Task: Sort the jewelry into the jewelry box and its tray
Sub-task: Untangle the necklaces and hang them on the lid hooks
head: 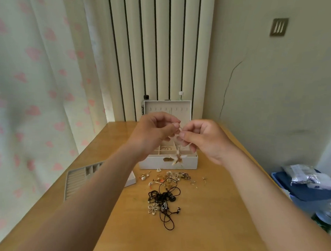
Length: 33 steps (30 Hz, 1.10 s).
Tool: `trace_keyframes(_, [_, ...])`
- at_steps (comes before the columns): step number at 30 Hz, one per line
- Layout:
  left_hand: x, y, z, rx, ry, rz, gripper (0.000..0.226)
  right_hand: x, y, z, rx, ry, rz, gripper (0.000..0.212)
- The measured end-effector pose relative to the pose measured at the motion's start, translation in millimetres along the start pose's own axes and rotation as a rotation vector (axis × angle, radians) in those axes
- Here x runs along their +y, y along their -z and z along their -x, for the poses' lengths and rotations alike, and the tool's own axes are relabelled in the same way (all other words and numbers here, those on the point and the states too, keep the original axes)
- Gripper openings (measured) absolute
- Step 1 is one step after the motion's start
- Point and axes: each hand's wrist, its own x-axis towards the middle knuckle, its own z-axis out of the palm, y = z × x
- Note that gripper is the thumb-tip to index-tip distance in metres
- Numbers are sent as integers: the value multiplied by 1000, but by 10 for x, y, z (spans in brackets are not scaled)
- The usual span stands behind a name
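Pale pendant piece [178,157] held up before the open jewelry box [153,162].
My left hand [156,132] and right hand [204,140] both pinched its top, fingers curled; it dangled below them. The tray [77,178] lay to the left on the counter [223,214]; loose jewelry [163,198] lay in front of the box.

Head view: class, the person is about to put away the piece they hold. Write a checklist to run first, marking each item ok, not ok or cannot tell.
1. Grip on the pale dangling piece by left hand and right hand: ok.
2. Jewelry box open: ok.
3. Tray out beside the box: ok.
4. Free compartment for this piece: cannot tell, hands hide most.
5. Piece free of knots: cannot tell, blurred.
6. Black cords on the table untangled: not ok.
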Motion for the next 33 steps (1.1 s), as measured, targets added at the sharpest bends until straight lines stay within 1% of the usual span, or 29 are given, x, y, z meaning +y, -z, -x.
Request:
trace_keyframes(4, [211,79,89,-20,-44,-142,7,-259,20,88,5,-39,10,8])
trace_keyframes(9, [351,135,168,-69,-43,-216,13,-408,16,178,35,-56,6,5])
trace_keyframes(13, [373,151,103,-16,-86,-317,12,-463,13,192,89,-41,1,4])
trace_keyframes(17, [318,145,-51,28,-156,-493,11,-492,27,62,107,-30,35,3])
trace_keyframes(21, [206,148,-267,48,-194,-559,11,-409,25,-205,116,-43,131,2])
trace_keyframes(25, [54,118,-544,39,-178,-584,14,-210,81,-509,146,-61,238,8])
trace_keyframes(28, [-102,55,-803,39,-169,-627,15,-54,152,-721,193,-35,350,10])
trace_keyframes(33, [-391,-26,-1292,55,-149,-647,9,223,325,-1117,287,-33,397,11])
